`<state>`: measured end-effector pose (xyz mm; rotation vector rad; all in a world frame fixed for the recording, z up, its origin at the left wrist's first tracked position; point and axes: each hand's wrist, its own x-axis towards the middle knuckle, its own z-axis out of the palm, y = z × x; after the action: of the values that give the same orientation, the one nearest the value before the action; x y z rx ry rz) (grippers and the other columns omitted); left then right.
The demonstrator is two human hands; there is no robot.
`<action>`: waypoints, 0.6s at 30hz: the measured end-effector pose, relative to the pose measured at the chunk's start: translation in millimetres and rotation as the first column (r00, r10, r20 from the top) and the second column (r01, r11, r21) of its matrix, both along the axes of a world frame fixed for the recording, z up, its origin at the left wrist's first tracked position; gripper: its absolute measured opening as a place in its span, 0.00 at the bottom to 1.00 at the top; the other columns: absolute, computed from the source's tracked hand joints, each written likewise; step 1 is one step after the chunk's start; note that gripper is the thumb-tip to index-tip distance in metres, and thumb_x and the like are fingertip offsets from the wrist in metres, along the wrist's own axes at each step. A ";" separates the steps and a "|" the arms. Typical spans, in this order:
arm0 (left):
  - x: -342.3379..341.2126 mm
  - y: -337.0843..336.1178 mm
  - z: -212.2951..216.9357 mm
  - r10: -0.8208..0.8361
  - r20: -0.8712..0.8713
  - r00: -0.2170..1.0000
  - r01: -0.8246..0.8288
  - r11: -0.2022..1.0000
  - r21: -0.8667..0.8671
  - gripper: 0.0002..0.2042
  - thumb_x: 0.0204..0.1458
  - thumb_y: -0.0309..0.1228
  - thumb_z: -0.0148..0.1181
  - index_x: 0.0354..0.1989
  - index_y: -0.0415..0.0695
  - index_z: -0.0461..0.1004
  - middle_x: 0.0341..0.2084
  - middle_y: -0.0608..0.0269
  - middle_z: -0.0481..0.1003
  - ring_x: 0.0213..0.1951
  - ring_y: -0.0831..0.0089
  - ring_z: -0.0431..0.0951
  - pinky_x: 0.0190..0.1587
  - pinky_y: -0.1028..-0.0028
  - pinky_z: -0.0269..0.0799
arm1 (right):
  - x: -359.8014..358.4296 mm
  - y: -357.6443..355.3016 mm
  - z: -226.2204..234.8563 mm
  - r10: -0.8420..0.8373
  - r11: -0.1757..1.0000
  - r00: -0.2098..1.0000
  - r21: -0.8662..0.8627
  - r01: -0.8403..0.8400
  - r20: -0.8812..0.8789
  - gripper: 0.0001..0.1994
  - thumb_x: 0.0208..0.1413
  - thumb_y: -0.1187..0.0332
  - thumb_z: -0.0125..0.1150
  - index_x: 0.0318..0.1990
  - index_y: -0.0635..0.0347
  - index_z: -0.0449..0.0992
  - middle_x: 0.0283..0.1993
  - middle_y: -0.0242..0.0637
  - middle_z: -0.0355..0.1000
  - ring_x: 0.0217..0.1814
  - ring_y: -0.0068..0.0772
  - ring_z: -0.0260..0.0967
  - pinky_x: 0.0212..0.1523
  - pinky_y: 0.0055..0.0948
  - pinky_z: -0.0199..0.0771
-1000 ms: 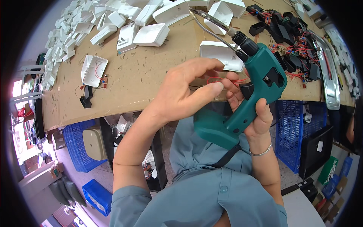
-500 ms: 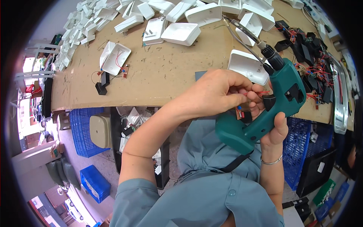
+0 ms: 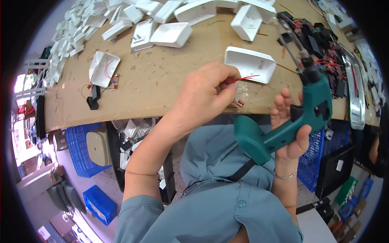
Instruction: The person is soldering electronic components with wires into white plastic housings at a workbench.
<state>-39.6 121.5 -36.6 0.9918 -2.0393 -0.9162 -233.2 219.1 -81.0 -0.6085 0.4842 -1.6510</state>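
My left hand is closed, with thumb and fingertips pinching thin red wires. Just below the fingertips is a small red circuit board at the table's front edge. A green soldering gun, with a black collar and a metal tube alongside its tip, rests in my right hand. The thumb wraps its handle while the other fingers are partly loosened near the black trigger. Its tip points up and away over the table. Behind my left fingertips, a white plastic housing lies with its hollow side showing.
More white housings are heaped along the far and left table. Another housing sits left beside a black box with wires. Black parts with red wires pile at the right, near a metal tray. Blue crates stand below.
My left hand has moved left with the red wires, away from the soldering gun. My right hand has shifted the gun slightly right, and its fingers have loosened from the wires.
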 end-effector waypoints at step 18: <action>-14.6 2.9 -7.9 -0.015 -0.044 0.999 0.020 0.995 0.100 0.04 0.47 0.21 0.56 0.31 0.37 0.71 0.24 0.64 0.71 0.25 0.80 0.74 0.28 0.81 0.69 | 4.5 -24.0 2.3 0.016 0.997 1.000 0.069 -0.017 0.010 0.36 0.50 0.55 0.58 0.62 0.57 0.48 0.65 0.56 0.40 0.68 0.51 0.38 0.66 0.39 0.43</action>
<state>-54.2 124.3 -44.6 0.9999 -1.9850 -1.0501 -228.7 195.0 -78.7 -0.5521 0.5262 -1.6139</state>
